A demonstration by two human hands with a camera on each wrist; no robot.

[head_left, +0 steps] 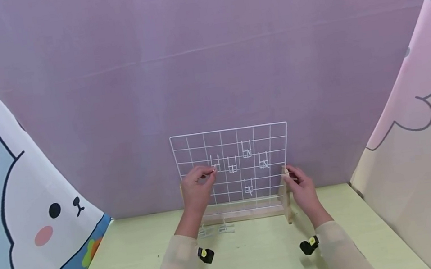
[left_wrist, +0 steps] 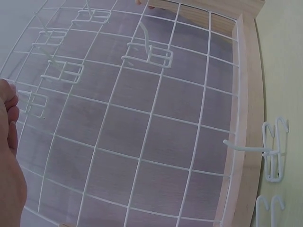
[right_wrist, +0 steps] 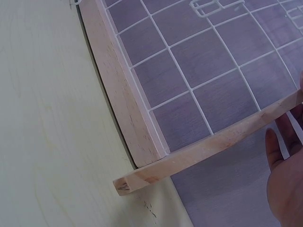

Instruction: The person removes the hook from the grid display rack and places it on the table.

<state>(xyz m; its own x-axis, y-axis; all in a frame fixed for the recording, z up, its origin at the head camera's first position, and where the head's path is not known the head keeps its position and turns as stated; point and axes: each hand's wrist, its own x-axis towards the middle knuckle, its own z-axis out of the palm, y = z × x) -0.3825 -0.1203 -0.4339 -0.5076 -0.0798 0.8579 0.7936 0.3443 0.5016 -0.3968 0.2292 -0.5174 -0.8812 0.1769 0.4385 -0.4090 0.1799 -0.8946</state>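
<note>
hands at a wire grid with hooks

a purple backdrop [head_left: 206, 63] fills the rear of the scene, with a rabbit curtain [head_left: 25, 214] on the left and a pink curtain [head_left: 423, 125] on the right. in front lies a pale green table [head_left: 264, 260].

a white wire grid [head_left: 232, 165] stands upright at the far edge of the table, set in a wooden base [head_left: 246, 214] with a wooden post [head_left: 286, 198] at its right end. five hooks hang on the grid, among them one at upper middle [head_left: 246, 150] and one lower down [head_left: 249, 187].

the left hand [head_left: 198, 187] is raised to the grid's left part, its thumb and fingers pinched on a hook [head_left: 214, 162] there; the grasp is on that hook, at the mesh. in the left wrist view the fingers [left_wrist: 9, 109] sit just beside a hook clipped in the wires.

the right hand [head_left: 301, 184] is at the grid's right edge, fingers curled round the top of the post and holding it. the right wrist view shows the palm [right_wrist: 286, 179] just behind the wooden bar.

two spare hooks [head_left: 216, 230] lie on the table just before the base, near the left forearm. a small black and yellow camera sits on each wrist, left [head_left: 205, 254] and right [head_left: 309, 245].
</note>
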